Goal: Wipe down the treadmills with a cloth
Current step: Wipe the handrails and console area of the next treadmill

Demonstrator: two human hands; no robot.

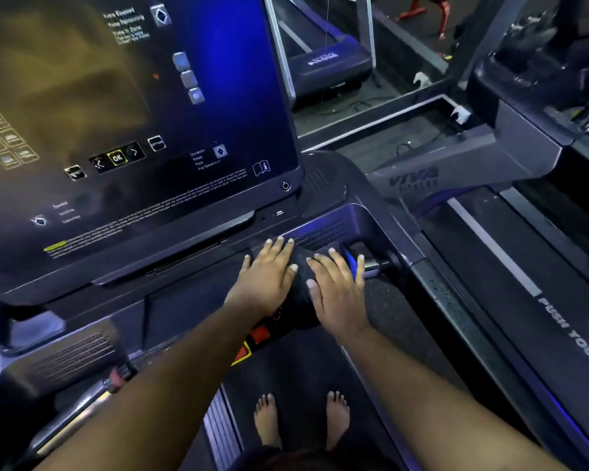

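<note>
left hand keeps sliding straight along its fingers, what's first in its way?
The left hand lies flat on the dark cloth, fingers pointing up and slightly right. Just past the fingertips is the slotted vent strip under the console screen, so it probably meets that first; depth is hard to judge.

Dim gym, blue glow; dark floor (364, 107), loose cables (354, 105).

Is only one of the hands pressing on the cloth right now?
No: the left hand and right hand both lie flat on the dark cloth.
</note>
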